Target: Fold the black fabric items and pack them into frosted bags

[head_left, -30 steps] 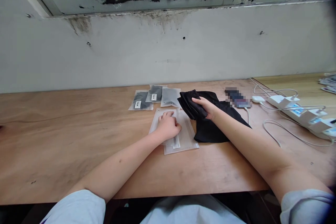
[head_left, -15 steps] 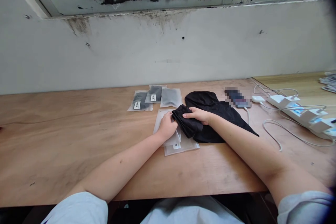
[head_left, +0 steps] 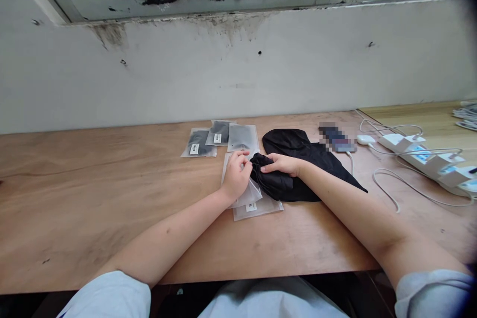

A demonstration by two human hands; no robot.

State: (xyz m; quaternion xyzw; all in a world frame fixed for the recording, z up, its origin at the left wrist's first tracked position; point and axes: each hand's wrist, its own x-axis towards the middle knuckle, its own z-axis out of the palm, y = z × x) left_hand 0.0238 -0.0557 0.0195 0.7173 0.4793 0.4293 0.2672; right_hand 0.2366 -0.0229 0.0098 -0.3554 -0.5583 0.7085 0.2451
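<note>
My right hand (head_left: 285, 165) is closed on a bunched black cloth (head_left: 274, 182), thumb on top. My left hand (head_left: 237, 175) is at the cloth's left end, fingers bent over a translucent bag (head_left: 244, 198); the bag's upper part is hidden under that hand. Beneath lies another clear bag (head_left: 264, 208) with a small white label. More black fabric (head_left: 316, 159) is spread on the table to the right, under and beyond my right hand.
Behind my hands lie flat bags with dark contents: one at the left (head_left: 200, 142), one in the middle (head_left: 220, 132), one at the right (head_left: 243, 137). A phone (head_left: 337, 139), white cables and a power strip (head_left: 428, 161) are on the right.
The black cloth has gone from a flat folded bundle to a more crumpled bunch. My left hand has shifted slightly, its fingers lifted and curled, and the bag under it has moved a little.
</note>
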